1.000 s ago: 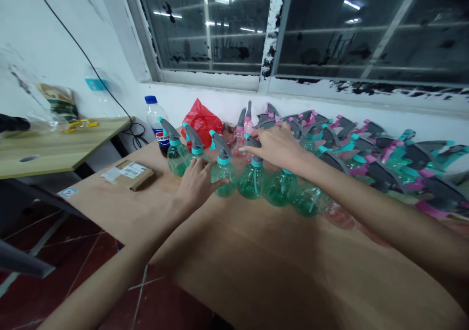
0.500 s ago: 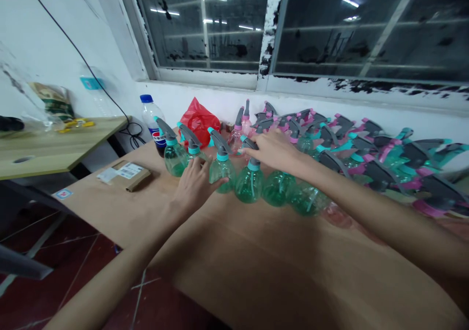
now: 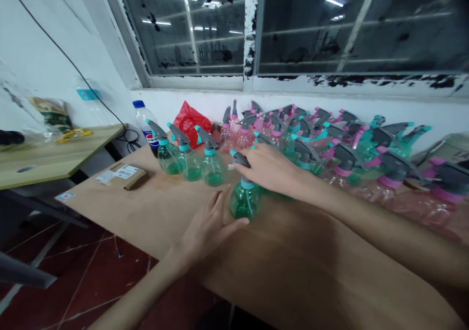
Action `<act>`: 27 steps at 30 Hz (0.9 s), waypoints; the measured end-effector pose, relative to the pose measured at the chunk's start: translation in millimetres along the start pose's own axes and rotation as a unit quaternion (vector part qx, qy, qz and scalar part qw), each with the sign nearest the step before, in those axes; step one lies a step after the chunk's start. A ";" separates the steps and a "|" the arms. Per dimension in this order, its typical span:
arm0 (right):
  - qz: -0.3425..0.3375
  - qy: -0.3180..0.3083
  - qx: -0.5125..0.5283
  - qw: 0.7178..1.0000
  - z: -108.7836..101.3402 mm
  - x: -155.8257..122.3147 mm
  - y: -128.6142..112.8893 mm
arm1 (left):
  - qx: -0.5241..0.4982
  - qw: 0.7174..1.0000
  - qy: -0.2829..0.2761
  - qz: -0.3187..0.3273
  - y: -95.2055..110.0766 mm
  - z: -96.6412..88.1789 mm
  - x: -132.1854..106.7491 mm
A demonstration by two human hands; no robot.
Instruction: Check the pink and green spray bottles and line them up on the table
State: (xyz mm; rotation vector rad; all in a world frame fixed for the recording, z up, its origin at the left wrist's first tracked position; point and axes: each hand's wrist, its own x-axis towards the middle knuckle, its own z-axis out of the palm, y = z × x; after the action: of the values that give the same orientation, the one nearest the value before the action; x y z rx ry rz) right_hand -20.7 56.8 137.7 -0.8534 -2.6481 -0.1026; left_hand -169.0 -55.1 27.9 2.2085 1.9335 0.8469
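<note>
A spray bottle (image 3: 245,204) of clear green plastic, with a turquoise collar and grey trigger head, stands nearly upright on the table, nearer me than the row behind. My right hand (image 3: 273,166) is closed around its trigger head from the right. My left hand (image 3: 210,225) is at the lower left of this bottle, fingers stretched out and thumb reaching in front of its base; whether it touches cannot be made out. Left of it, three similar green bottles stand in a row, the nearest spray bottle (image 3: 212,168) a short gap away. My right hand partly hides other bottles.
Many pink and green spray bottles (image 3: 342,173) crowd the table's back right. At the back left are a red plastic bag (image 3: 190,124) and a blue-capped cola bottle (image 3: 142,117). A cardboard packet (image 3: 126,173) lies on the brown table (image 3: 164,217). A second table (image 3: 54,159) stands left.
The green bottle in my right hand has come toward me, out of the row. My left hand has left the bottles on the left and moved right and nearer, beside the held bottle.
</note>
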 end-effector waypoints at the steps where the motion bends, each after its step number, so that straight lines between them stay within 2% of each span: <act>1: -0.001 0.002 0.002 1.000 -2.1 -9.1 -0.5 | -0.016 1.000 -0.014 -0.003 8.3 3.0 -2.5; 5: 0.002 0.006 0.021 1.000 -13.3 -45.5 1.6 | -0.043 0.998 -0.042 -0.004 36.7 13.6 -9.5; 8: 0.025 -0.013 0.071 0.997 -24.6 -72.9 10.6 | -0.065 0.996 -0.065 -0.008 51.7 23.7 -11.4; 11: 0.057 -0.051 0.149 0.986 -31.4 -102.2 29.5 | -0.093 0.992 -0.083 0.014 64.8 33.9 -8.1; 14: 0.062 -0.059 0.230 0.969 -25.4 -133.4 56.0 | -0.121 0.987 -0.097 0.041 79.0 41.4 0.6; 16: 0.053 -0.046 0.298 0.952 -14.6 -153.6 73.3 | -0.131 0.984 -0.113 0.043 89.2 45.6 7.8; 20: 0.084 0.004 0.381 0.921 8.9 -184.1 95.6 | -0.140 0.979 -0.136 0.058 109.2 57.8 20.6; 24: 0.119 0.077 0.460 0.877 16.0 -194.9 99.0 | -0.154 0.974 -0.147 0.082 127.3 74.5 29.4; 27: 0.141 0.121 0.459 0.868 12.8 -194.2 97.3 | -0.164 0.970 -0.156 0.092 139.0 83.9 35.3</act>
State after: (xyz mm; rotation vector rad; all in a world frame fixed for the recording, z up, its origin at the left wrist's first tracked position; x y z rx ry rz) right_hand 178.1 31.2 53.0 -0.7749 -1.9256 0.9736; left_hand -5.6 -25.2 26.9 2.1820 1.3589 0.7230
